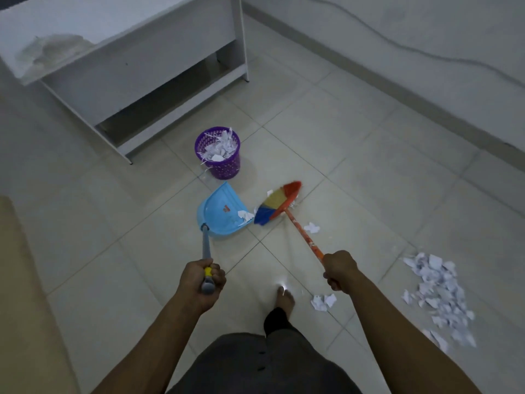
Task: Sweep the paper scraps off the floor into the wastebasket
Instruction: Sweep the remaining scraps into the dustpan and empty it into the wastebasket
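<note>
My left hand (205, 280) grips the grey handle of a light blue dustpan (220, 210) that rests on the tiled floor. A few white scraps (245, 216) lie at its open lip. My right hand (339, 269) holds the orange handle of a broom (279, 201) whose coloured bristles touch the floor right of the pan. Beyond the pan stands a purple wastebasket (224, 166), full of white paper. A big pile of paper scraps (439, 294) lies on the floor at the right. Smaller scraps (312, 228) lie beside the broom handle, and other scraps (323, 301) near my foot.
A white desk (136, 69) stands at the back left, close behind the basket. A wall with a skirting board (397, 89) runs along the right. My bare foot (285, 298) is on the tiles between my arms. A tan surface (25, 294) borders the left edge.
</note>
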